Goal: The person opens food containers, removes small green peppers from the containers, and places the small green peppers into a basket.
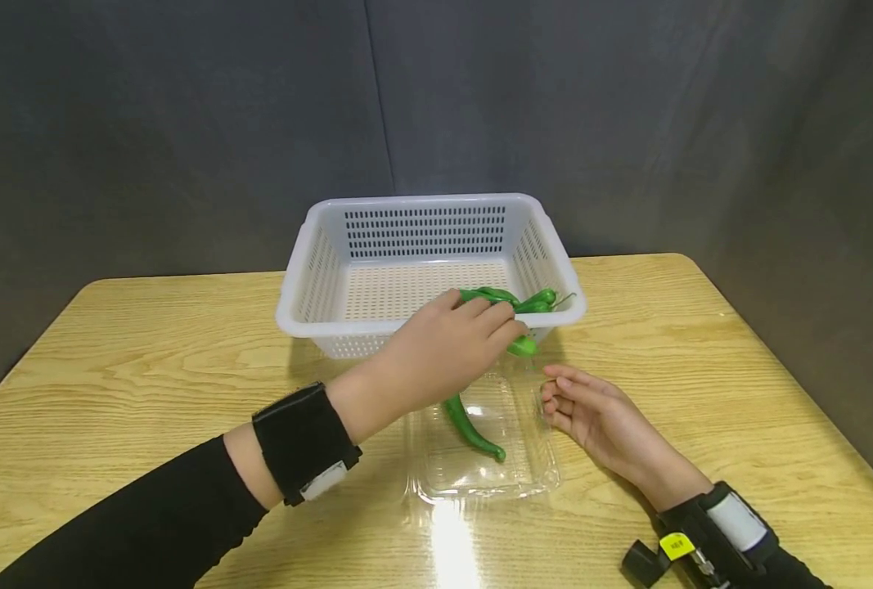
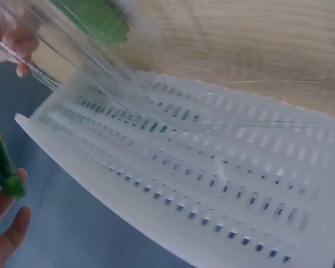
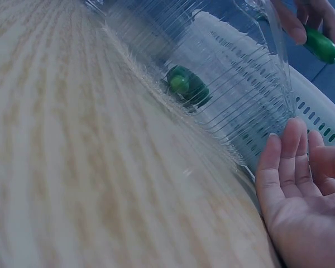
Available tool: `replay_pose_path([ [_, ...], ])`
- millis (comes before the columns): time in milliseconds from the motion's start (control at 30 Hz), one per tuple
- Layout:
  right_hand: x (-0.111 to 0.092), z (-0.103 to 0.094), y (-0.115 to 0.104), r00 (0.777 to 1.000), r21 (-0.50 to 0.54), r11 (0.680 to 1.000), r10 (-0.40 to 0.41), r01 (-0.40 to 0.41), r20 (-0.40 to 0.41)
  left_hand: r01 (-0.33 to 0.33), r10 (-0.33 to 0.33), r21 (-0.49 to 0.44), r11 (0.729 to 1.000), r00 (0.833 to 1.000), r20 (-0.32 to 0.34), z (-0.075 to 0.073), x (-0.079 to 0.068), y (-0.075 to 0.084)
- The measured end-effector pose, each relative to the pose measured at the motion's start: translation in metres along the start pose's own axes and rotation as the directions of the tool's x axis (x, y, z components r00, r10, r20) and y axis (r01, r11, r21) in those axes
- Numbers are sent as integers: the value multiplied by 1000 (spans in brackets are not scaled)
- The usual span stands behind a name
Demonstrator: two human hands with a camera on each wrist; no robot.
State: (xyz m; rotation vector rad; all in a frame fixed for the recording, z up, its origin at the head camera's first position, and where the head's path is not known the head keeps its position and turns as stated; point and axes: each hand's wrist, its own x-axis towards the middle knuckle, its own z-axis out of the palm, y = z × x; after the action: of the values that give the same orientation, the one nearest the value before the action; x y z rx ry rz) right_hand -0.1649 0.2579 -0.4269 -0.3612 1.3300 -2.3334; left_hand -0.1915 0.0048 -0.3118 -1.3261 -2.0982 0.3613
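Observation:
A green chili pepper [image 1: 522, 347] is pinched in my left hand [image 1: 451, 348], above the front rim of the white basket [image 1: 318, 330]. In the right wrist view, that pepper [image 3: 322, 46] sticks out past the fingertips. Below and nearer to me lies a clear plastic container [image 1: 436, 483] with one curved green pepper [image 1: 469, 429] inside, partly hidden by my left hand in the head view. My right hand [image 1: 605, 417] is at the container's right side, fingers loosely bent and at its wall. Several more green peppers [image 1: 542, 301] lie in the basket's front right corner.
The slotted basket stands at the back of the wooden table [image 1: 186, 368], close to a dark grey wall [image 1: 222, 123]. The container sits in front of it, its far edge near the basket's front.

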Motion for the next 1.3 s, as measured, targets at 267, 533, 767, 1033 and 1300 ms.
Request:
replay_pose_path([
  [267, 0, 1, 0, 1000, 4, 1000, 2, -2, -21, 176, -177, -141, 974, 984, 4, 11, -4, -17],
  [533, -1, -1, 0, 1000, 17, 1000, -10, 10, -2, 232, -233, -162, 959, 972, 11, 16, 1, -30],
  [767, 0, -1, 1, 1000, 13, 1000, -20, 20, -3, 256, -245, -167, 952, 966, 84, 24, 8, -33],
  [1033, 1, 1, 2, 1000, 2, 1000, -18, 18, -14, 313, -287, -174, 934, 945, 156, 29, 10, -30],
  [1300, 0, 1, 1, 1000, 2, 1000, -13, 13, -20, 379, -326, -234, 895, 916, 234, 26, 13, -30],
])
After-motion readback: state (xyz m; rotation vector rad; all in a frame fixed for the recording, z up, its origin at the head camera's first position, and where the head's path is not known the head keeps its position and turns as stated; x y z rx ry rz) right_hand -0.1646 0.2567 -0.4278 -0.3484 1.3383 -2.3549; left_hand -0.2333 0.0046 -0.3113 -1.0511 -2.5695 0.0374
